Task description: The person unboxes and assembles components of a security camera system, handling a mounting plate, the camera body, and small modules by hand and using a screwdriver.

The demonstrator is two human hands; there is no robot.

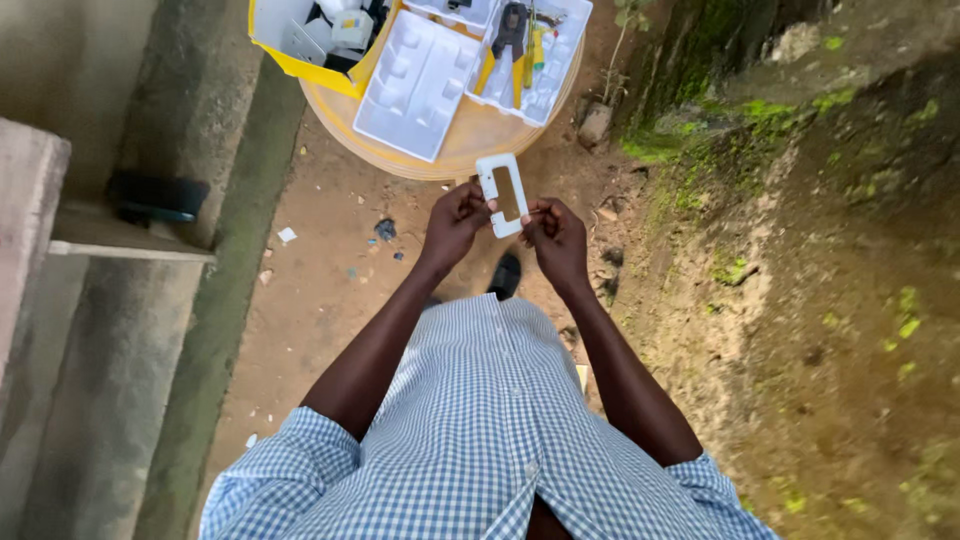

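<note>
A white rectangular plastic frame (503, 193) with an open window in its middle is held up in front of the person, just short of the near edge of a round wooden tabletop (470, 140). The left hand (455, 222) pinches the frame's left edge, fingers closed tight on it. The right hand (556, 238) closes its grip on the frame's lower right corner, thumb and fingertips pressed together there. Both forearms reach out from blue-and-white checked sleeves (300, 460). On the tabletop lie two white moulded plastic trays (418, 85); the right one carries yellow-handled pliers (508, 40). A yellow box (300, 45) of white parts sits at the tabletop's left. Below is bare brown dirt ground (330, 290), with a dark shoe (506, 275) under the hands. Concrete steps (90, 300) run along the left, and a mossy earth bank (800, 200) rises on the right.
</note>
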